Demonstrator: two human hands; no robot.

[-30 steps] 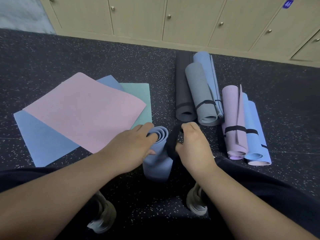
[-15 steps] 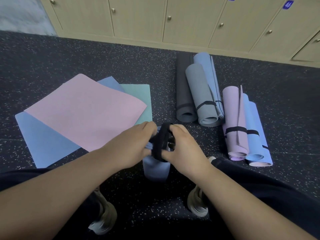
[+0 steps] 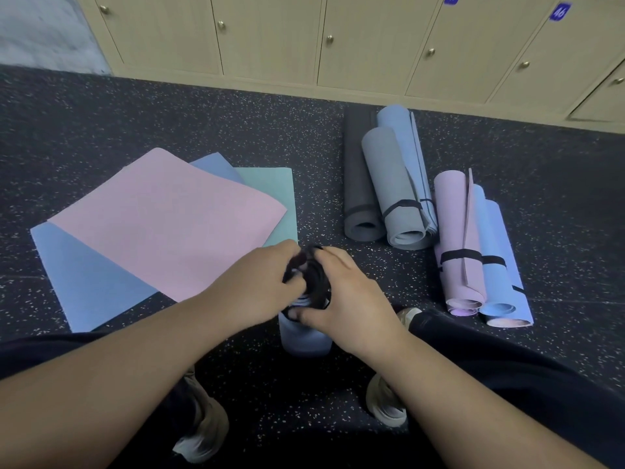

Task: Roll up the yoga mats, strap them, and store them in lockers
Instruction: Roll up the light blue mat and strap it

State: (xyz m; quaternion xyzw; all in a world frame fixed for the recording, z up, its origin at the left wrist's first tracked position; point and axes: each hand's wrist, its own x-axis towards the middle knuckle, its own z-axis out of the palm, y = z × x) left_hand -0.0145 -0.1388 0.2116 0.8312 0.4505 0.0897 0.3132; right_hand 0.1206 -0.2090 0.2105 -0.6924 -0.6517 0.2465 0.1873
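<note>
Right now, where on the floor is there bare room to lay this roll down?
Bare floor runs between the flat mats and the rolled mats, and behind both up to the lockers. Right of the purple roll it is open too. Around the hands it is crowded.

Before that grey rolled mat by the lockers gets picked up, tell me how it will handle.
The grey rolled mat will probably lift as one bundle, since a black strap circles it near its open end. The unstrapped far end may loosen. Being a cylinder lying on the floor, it would likely roll if nudged sideways, though the dark mat beside it should block it on that side.
</note>
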